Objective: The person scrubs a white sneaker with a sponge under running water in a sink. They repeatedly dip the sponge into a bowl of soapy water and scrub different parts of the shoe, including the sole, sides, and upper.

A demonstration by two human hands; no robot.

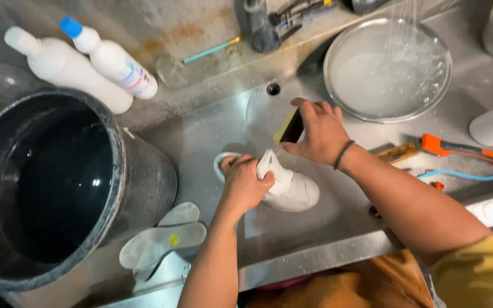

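Head view, left hand: the left hand (245, 183) is gripping the white low-top sneaker (289, 188) at its opening, fingers curled tight around the collar and tongue, pinning it to the floor of the steel sink (212, 137).
Head view, right hand: the right hand (318, 132) is closing around a yellow-and-black scrubbing sponge (290, 126), holding it on edge at about twelve o'clock from the shoe, just above it and not touching it.
Shoe: it is lying near the middle of the sink, toe pointing toward four o'clock; the upper is looking mostly white, though fine dirt is too small to judge.
Progress: judging from this, scrubbing is under way with the sponge lifted off; rinsing looks not yet done.
At eight o'clock: two pale grey insoles (164, 239) are lying out of the shoe beside a large black bucket (58, 182).
At one o'clock: water is pouring into a round clear glass bowl (387, 69).
At ten o'clock: two white plastic bottles (87, 65) are lying on the ledge.
At three o'clock: an orange-handled tool (457, 149) and a blue hose (469, 175) are resting on the rim.
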